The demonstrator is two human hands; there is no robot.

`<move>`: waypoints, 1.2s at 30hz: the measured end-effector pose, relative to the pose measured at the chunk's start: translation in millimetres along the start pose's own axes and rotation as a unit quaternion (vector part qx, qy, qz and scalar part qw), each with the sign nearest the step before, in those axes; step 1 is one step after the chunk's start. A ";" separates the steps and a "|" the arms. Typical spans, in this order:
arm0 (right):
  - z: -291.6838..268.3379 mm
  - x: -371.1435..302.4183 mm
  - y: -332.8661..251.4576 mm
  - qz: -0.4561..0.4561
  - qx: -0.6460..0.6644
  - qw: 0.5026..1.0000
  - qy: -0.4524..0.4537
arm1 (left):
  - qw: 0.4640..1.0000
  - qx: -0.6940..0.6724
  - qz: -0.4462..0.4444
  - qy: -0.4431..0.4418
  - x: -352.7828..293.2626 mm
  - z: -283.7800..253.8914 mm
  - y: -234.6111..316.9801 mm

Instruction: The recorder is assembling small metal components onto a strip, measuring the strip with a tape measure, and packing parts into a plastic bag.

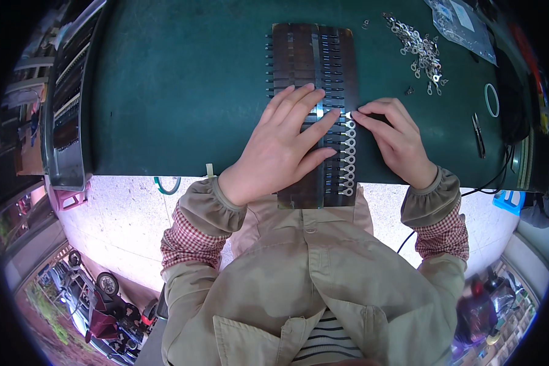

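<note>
A dark, flat rectangular board (299, 43) lies on the green table, its near end over the table's edge. Short black leads with pin ends run in rows along it, held under a metal strip. Down the right side of its nearer half is a column of silver ring terminals (349, 152) on the lead ends. My left hand (290, 137) rests palm down across the board, fingers spread, the index tip by the uppermost terminal. With thumb and forefinger pinched, my right hand (393, 131) grips the ring terminal at the top of that column; the fingertips partly hide it.
Loose ring terminals (424, 52) are heaped at the far right, beside a clear plastic bag (466, 30). Nearer lie a small hand tool (479, 135) and a pale green ring (491, 99). At the left stands a long metal tray (70, 171) with dark strips inside.
</note>
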State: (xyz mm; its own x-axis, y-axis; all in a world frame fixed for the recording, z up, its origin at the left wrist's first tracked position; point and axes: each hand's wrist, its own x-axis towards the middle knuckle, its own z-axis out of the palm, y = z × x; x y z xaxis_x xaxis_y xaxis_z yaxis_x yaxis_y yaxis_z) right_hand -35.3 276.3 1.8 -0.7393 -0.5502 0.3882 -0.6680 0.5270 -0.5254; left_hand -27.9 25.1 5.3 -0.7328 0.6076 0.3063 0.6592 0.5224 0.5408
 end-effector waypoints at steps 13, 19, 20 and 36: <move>2.5 -2.2 -3.1 -0.016 -0.007 1.000 0.014 | 0.999 0.039 0.014 -0.018 0.0 1.3 -1.0; 3.1 -3.2 -3.1 -0.014 -0.017 1.000 0.015 | 0.999 0.050 0.013 -0.016 -1.5 0.7 -0.6; 2.1 -3.2 -2.2 -0.013 -0.029 0.999 0.028 | 0.999 0.049 0.014 -0.016 -2.5 1.1 -1.4; -5.5 20.4 41.5 0.053 -0.063 0.995 0.053 | 1.000 0.011 0.002 0.011 -4.3 0.7 1.3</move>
State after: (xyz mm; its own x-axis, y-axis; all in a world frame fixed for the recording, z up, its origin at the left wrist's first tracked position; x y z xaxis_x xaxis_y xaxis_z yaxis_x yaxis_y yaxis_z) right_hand -78.6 290.5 -7.9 -0.8061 -0.4201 0.4168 -0.5867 0.6594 -0.4701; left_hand -23.7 23.6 4.1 -0.7340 0.5965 0.3248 0.6650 0.5337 0.5225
